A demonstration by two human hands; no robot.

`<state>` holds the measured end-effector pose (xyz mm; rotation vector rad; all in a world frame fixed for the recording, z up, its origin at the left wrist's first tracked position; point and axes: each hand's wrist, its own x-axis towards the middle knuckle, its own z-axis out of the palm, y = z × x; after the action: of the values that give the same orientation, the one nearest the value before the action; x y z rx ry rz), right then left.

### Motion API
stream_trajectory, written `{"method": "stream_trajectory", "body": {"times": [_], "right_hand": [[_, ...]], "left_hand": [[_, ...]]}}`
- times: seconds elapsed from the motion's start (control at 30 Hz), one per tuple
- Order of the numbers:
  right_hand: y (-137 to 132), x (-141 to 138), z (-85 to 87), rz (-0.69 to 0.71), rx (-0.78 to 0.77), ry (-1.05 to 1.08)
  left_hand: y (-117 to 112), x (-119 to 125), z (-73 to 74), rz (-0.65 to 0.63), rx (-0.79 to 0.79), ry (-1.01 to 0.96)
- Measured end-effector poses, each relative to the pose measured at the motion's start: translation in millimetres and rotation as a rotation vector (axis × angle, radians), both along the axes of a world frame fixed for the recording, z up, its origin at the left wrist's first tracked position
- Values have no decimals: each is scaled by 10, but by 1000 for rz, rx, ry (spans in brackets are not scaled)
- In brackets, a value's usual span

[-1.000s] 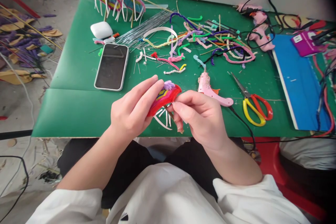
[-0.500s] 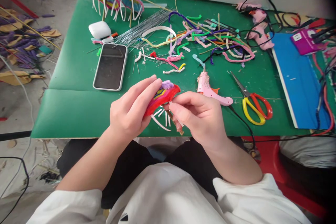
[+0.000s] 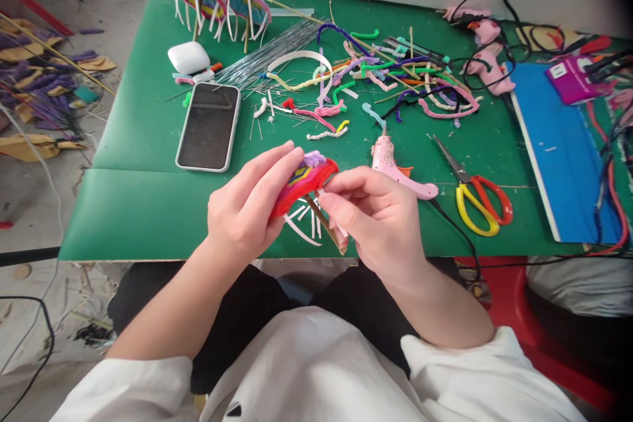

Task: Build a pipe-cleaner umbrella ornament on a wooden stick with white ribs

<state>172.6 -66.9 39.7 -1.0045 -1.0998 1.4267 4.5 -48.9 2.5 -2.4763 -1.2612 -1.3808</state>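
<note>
My left hand (image 3: 244, 208) is closed on a small red pipe-cleaner umbrella (image 3: 306, 181) with a purple tuft on top, held over the near edge of the green table (image 3: 138, 204). White strips (image 3: 306, 221) hang under its canopy. My right hand (image 3: 378, 217) pinches the thin wooden stick (image 3: 324, 221) below the canopy, fingers curled beside the strips. Both hands meet at the umbrella.
A pink glue gun (image 3: 395, 168), red-and-yellow scissors (image 3: 477, 194) and a phone (image 3: 208, 125) lie just beyond my hands. Loose pipe cleaners (image 3: 395, 76), metal wires (image 3: 277, 46), two finished umbrellas (image 3: 217, 0), a white earbud case (image 3: 188, 57) and a blue board (image 3: 558, 145) fill the far side.
My right hand has shifted slightly along the stick under the canopy, and the umbrella tilted a little. My left hand stays in place.
</note>
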Motion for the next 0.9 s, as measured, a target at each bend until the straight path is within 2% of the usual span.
{"method": "stream_trajectory", "body": {"times": [0.9], "right_hand": [[-6, -8, -7, 15, -65, 17]], "left_hand": [[7, -2, -16, 35, 18, 45]]}}
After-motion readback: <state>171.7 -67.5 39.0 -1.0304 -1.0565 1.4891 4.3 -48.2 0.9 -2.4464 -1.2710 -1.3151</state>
